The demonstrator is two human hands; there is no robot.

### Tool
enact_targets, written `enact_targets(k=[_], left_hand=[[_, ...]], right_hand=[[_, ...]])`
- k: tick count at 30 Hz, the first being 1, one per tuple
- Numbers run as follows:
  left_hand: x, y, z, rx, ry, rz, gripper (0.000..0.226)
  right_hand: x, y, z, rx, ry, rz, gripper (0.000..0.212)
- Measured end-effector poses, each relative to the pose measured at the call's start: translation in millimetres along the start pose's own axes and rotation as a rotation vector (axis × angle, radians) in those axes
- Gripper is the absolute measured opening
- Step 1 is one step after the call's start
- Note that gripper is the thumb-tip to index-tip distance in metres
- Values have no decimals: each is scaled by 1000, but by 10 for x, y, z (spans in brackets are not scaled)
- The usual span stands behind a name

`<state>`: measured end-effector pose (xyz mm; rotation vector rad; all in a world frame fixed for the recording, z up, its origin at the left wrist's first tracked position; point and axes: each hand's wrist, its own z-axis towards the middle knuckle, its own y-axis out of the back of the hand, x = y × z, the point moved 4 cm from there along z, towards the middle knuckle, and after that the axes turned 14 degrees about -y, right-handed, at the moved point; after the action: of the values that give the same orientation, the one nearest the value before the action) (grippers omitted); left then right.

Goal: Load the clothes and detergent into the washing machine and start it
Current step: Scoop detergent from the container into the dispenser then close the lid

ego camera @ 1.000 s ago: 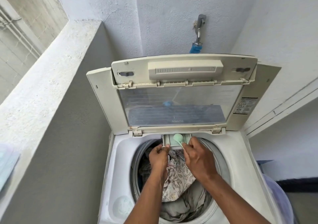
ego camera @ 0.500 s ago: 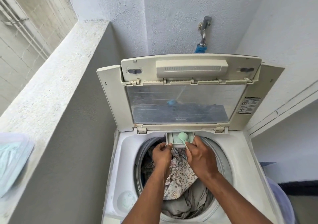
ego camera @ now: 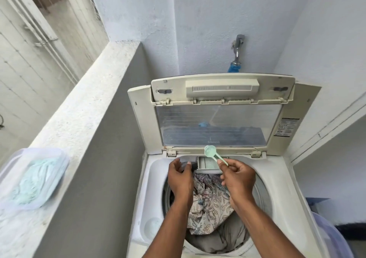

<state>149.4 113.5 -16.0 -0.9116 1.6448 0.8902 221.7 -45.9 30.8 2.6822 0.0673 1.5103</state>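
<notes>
Half a second ago the pale green plastic measuring scoop (ego camera: 213, 154) had its bowl down inside the small pull-out detergent drawer (ego camera: 208, 163) at the back rim of the white top-loading washing machine (ego camera: 277, 188). Now the scoop is lifted clear and hangs just above the drawer. Its bowl looks empty, so the detergent dose has most likely gone in.

The right hand (ego camera: 238, 178) pinches the scoop's handle between thumb and fingers. The left hand (ego camera: 180, 176) has let go of the drawer's left corner and now hovers just left of the drawer with its fingers loosely spread, holding nothing.

The clothes (ego camera: 210, 204), a floral print cloth lying over grey fabric, sit in the drum below the drawer, so loading looks done. The drawer is still pulled out and the lid (ego camera: 217, 123) stands upright behind it.

Well left of the machine, on the white parapet ledge (ego camera: 83, 103), lies the clear plastic tub of pale green powder (ego camera: 33, 176), open. Remaining, by my judgement: push the drawer in, put the scoop away, close the lid and start.
</notes>
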Motion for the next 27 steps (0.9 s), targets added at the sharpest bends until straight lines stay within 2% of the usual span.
enact_targets(k=[5, 12, 15, 17, 22, 24, 27], left_hand=[[-450, 272, 19, -126, -18, -212, 26], [-1148, 787, 9, -224, -23, -552, 20], [-1487, 1040, -57, -222, -128, -643, 25], [-1714, 1273, -141, -246, -283, -576, 35], [-2062, 1961, -344, -387, -730, -18, 58], [-2117, 2232, -412, -469, -838, 119, 67], [-2126, 2581, -452, -562, -902, 355, 95]], right_hand=[[230, -188, -342, 162, -68, 196, 15], [600, -631, -890, 406, -127, 351, 22], [761, -851, -1155, 496, -123, 355, 18], [835, -1034, -1348, 558, -115, 338, 16], [842, -1520, -1739, 672, -112, 282, 20], [807, -1694, -1872, 704, -96, 254, 23], [762, -1906, -2052, 738, -76, 207, 23]])
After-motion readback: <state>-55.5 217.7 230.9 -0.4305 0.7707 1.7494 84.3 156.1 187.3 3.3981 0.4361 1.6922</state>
